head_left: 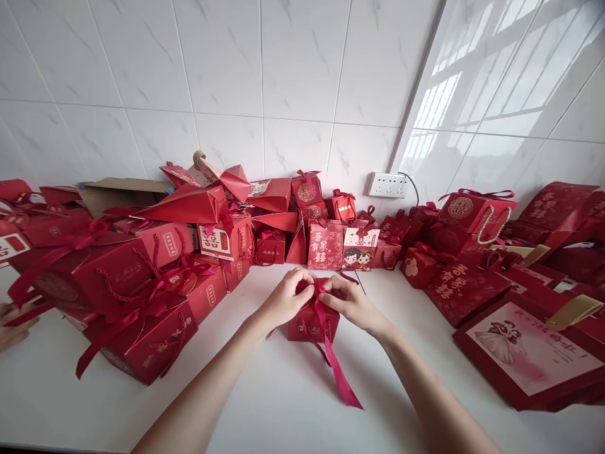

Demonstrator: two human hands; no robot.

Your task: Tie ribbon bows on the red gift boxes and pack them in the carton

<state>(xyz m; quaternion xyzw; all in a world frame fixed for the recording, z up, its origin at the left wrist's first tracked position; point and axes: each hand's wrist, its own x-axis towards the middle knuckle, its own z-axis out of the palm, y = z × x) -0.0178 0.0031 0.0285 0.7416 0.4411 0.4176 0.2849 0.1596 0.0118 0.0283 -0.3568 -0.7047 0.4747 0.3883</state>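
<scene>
A small red gift box [302, 329] with cord handles stands on the white table in front of me. Over its top runs a magenta ribbon [336, 366], one long tail hanging down the near side onto the table. My left hand [293, 295] pinches the ribbon at the left of the box top, fingers closed. From the right, my right hand [344, 296] also has its fingers closed on the ribbon, close to the knot or loop in the middle. The fingers partly hide the box top and the ribbon there.
Stacked red gift boxes with ribbons [155, 334] fill the left. More boxes and bags [326, 246] line the tiled wall, below a power strip [387, 185]. A large printed bag [529, 353] lies at right. Another person's hand [14, 325] shows at the left edge.
</scene>
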